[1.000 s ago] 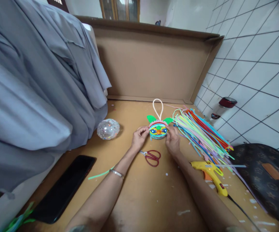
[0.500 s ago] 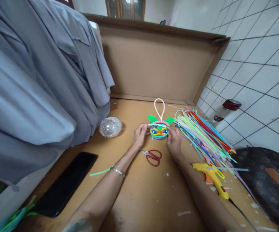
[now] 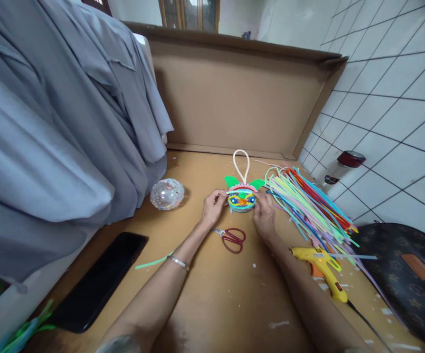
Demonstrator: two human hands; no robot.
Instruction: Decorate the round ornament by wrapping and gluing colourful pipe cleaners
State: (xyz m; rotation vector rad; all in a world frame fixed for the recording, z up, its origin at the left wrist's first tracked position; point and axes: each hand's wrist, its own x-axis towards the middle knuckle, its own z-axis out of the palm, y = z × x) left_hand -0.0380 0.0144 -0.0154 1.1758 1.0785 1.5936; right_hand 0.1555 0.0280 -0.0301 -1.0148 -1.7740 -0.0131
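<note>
A round decorated ornament (image 3: 242, 201) with blue eyes, an orange nose, green ears and a white loop (image 3: 241, 164) is between my hands. A pale green-blue strip (image 3: 239, 192) lies across its upper face. My left hand (image 3: 213, 207) pinches the strip's left end, fingers closed. My right hand (image 3: 264, 213) has its fingers closed at the strip's right end, by the ornament's edge. Red-handled scissors (image 3: 233, 240) lie just below the ornament. A clear plastic ball (image 3: 167, 193) with speckles rests to the left.
A bundle of coloured pipe cleaners (image 3: 308, 206), a yellow glue gun (image 3: 326, 274) and a dark bag (image 3: 399, 274) are at the right. At the left are a black phone (image 3: 100, 282), a green strip (image 3: 153, 262) and grey cloth (image 3: 72, 122). A cardboard wall (image 3: 230, 98) stands behind.
The strip has come down slightly closer to the ornament's face, with both hands still at its ends. The camera view has shifted slightly.
</note>
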